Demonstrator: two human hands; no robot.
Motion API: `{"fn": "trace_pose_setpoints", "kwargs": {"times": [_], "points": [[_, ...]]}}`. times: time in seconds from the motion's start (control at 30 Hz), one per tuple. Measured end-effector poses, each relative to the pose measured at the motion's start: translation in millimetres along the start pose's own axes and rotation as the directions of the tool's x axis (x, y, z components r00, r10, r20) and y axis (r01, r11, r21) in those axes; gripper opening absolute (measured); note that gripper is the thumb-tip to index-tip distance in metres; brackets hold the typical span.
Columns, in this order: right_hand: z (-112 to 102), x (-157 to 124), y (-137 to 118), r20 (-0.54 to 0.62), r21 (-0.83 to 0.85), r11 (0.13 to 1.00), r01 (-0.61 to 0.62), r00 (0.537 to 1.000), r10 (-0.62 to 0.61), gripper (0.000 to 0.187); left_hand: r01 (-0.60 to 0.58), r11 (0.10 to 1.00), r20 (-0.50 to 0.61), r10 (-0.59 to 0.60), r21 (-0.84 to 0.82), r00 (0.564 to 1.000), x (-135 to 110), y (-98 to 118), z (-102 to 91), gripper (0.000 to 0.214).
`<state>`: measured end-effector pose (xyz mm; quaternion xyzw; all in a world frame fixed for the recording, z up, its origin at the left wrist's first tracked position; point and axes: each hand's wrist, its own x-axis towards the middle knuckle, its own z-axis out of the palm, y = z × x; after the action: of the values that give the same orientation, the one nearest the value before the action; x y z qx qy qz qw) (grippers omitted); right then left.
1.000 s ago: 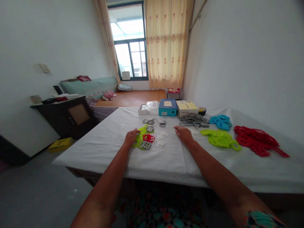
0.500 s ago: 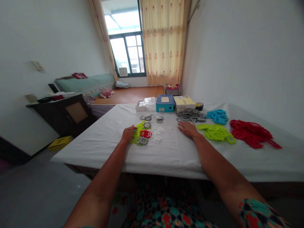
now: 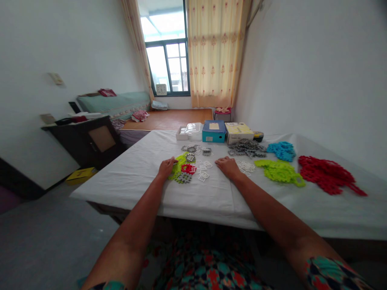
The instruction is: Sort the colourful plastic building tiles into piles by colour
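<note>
My left hand (image 3: 167,166) has its fingers curled on the left edge of a lime-green plastic piece (image 3: 181,160) among interlocking pieces. On and beside it lie a red piece (image 3: 188,168), a grey piece (image 3: 184,178) and several small white square frames (image 3: 203,176). My right hand (image 3: 227,166) lies palm down on the cloth, right of those frames, with fingers stretched to the left; whatever is under its fingertips is hidden. Behind its wrist is a small heap of white frames (image 3: 246,166). More grey pieces (image 3: 207,151) lie beyond.
On the white-clothed table (image 3: 127,169) stand a clear plastic box (image 3: 194,131), a blue box (image 3: 214,132) and a yellow-white box (image 3: 238,132). Heaps of grey (image 3: 246,148), blue (image 3: 281,150), lime-green (image 3: 279,172) and red pieces (image 3: 328,174) lie at the right.
My right hand has moved left, away from the white heap and over the spot where a single white frame lay. My left hand stays at the lime-green piece. The view has shifted slightly.
</note>
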<state>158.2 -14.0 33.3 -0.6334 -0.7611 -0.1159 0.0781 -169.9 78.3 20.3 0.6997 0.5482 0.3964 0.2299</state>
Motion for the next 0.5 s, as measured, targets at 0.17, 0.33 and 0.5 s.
{"fn": "trace_pose_setpoints", "kwargs": {"times": [0.17, 0.33, 0.5], "points": [[-2, 1, 6, 0.033, -0.053, 0.999, 0.013, 0.999, -0.011, 0.025, 0.000, 1.000, 0.006, 0.000, 0.000, 1.000, 0, 1, -0.6, 0.069], [-4, -9, 31, -0.156, 0.093, 0.959, -0.267, 0.947, 0.279, 0.030, -0.001, 1.000, 0.013, 0.001, -0.016, 1.000, -1, 4, -1.2, 0.071], [-3, -19, 66, -0.200, 0.187, 0.843, -0.504, 0.821, 0.535, 0.034, 0.000, 1.000, 0.008, 0.000, -0.008, 1.000, 0, 3, -1.1, 0.070]]}}
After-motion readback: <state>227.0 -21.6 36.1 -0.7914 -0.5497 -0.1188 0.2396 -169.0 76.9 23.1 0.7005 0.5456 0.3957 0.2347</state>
